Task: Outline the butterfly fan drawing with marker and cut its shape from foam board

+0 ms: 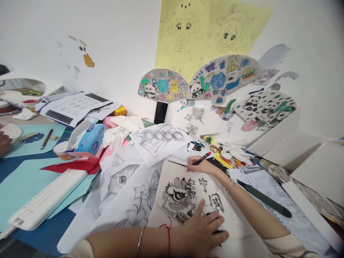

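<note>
My right hand (200, 165) grips a black pen with red ends (202, 158), its red tip at the upper edge of a drawing sheet (228, 222). That pale sheet carries a black-ink patterned eye drawing (174, 197), the lettering "MADE IN" and a boxed Chinese character. Lower on the sheet, my left hand (204, 229) lies flat with fingers spread, covering part of the drawing. A dark shape shows between its fingers; I cannot tell if it is ink or an object.
Pencil drawings (139, 197) overlap at left, near a blue tissue pack (91, 139) and a long white case (48, 195). A dark green pen (264, 199) rests at right. Behind stand a phone (160, 112) and painted fans (223, 77). Another person's hand (4, 141) shows at far left.
</note>
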`<state>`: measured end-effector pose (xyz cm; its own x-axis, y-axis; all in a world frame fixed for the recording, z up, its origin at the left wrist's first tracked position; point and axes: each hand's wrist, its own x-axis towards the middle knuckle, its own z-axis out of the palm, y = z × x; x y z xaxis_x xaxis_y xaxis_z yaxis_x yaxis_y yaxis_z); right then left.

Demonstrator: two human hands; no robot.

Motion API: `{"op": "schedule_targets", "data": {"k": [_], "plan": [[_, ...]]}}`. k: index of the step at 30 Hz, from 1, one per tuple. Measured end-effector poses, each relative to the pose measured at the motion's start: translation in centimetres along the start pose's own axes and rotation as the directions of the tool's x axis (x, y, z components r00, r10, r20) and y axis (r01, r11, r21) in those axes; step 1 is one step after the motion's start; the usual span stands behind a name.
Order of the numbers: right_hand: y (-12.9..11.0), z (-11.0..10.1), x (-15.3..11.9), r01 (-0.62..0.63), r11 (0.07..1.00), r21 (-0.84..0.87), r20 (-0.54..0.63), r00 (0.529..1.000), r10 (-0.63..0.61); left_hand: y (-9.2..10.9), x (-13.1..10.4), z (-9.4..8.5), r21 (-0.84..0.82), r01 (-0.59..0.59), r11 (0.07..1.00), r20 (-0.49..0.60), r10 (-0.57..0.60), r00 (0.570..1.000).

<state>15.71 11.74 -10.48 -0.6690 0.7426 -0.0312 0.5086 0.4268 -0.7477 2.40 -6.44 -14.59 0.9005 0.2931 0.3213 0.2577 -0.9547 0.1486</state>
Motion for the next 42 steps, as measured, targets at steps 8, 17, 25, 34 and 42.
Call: {"op": "schedule_targets", "data": {"k": [8, 17, 25, 34, 42], "plan": [[1.5, -1.0, -2.5, -0.064, 0.998, -0.002, -0.104, 0.993, 0.063, 0.1, 0.1, -0.7, -0.070, 0.020, 0.997, 0.025, -0.018, 1.000], [3.8, -2.1, -6.3, -0.136, 0.991, -0.001, -0.216, 0.967, 0.133, 0.5, 0.2, -2.1, -0.180, 0.068, 0.981, 0.090, -0.053, 0.995], [5.5, -2.3, -10.7, -0.166, 0.986, 0.016, -0.345, 0.925, 0.161, 0.6, 0.4, -2.7, -0.228, 0.093, 0.969, 0.124, -0.066, 0.990], [6.6, -1.8, -16.5, -0.254, 0.967, 0.020, -0.476, 0.848, 0.233, 0.7, 0.8, -2.6, -0.241, 0.125, 0.962, 0.169, -0.085, 0.982], [5.6, -0.2, -21.9, -0.354, 0.935, -0.021, -0.612, 0.744, 0.268, 0.6, 1.1, -1.9, -0.195, 0.119, 0.974, 0.199, -0.080, 0.977]]}}
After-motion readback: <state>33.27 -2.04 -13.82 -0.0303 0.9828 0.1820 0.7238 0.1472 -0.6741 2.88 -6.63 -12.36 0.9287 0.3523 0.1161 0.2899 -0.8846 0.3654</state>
